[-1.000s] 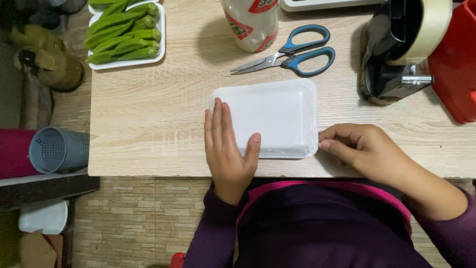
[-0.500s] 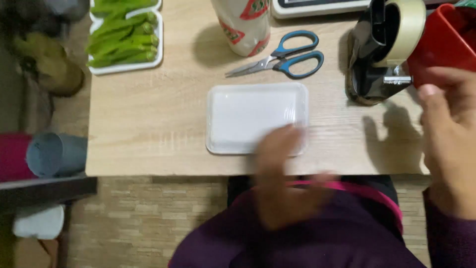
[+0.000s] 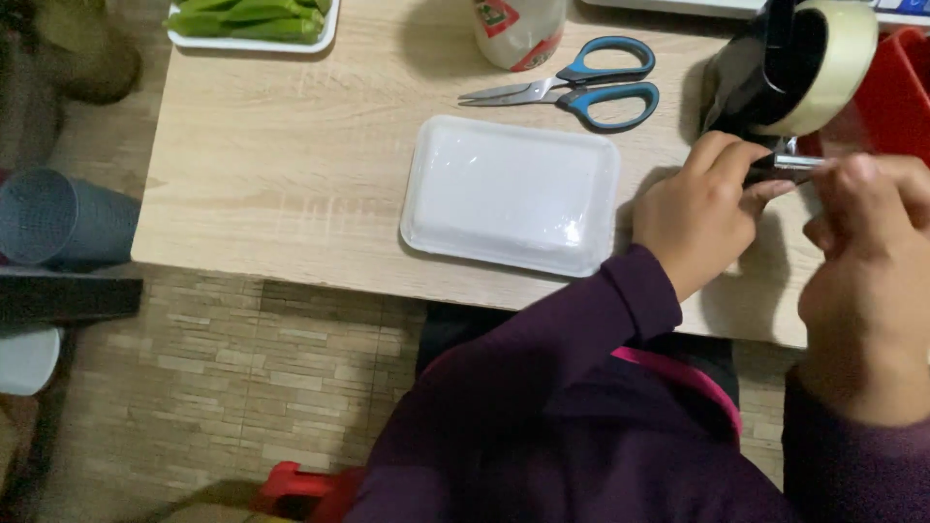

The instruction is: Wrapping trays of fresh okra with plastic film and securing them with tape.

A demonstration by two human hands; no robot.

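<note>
Both hands work at the tape dispenser (image 3: 765, 87), which stands on the table (image 3: 291, 174) right of the white tray (image 3: 511, 194). The left hand (image 3: 699, 213) has its fingers closed together at the dispenser's metal cutter end, pinching there; whether it grips the tape tip or the cutter itself is not clear. The right hand (image 3: 867, 261) is blurred, curled in just right of the cutter, and I cannot tell whether it holds anything.

As a judgement, the main risk sits at that cutter: fingertips this near the toothed edge could get nicked if the pull slips. The dispenser stands near the table edge, so a sideways tug could drag or tip it. Loose tape could also fold back and stick to itself or to the fingers. The tray, just left of the dispenser, is light and lies near the front edge; the left sleeve (image 3: 581, 329) could nudge it off. Scissors (image 3: 581, 87) lie beyond the tray, well clear.
</note>
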